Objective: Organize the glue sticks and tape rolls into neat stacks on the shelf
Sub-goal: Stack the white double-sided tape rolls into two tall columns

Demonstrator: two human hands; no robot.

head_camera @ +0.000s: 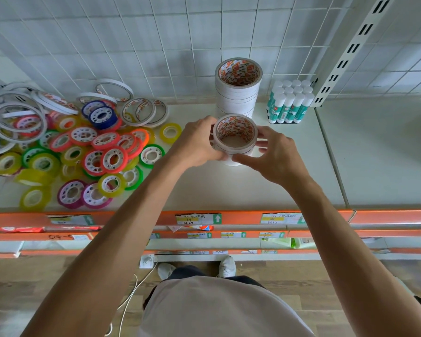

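Tape rolls (235,139) sit as a short white stack on the shelf (289,166) before the taller stack (237,90), your left hand (197,144) and right hand (275,156) both curled around them, likely squaring their edges.

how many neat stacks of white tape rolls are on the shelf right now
2. A tall stack stands at the back by the wire grid, left of the glue sticks. A shorter stack sits in front, gripped by the left hand and right hand.
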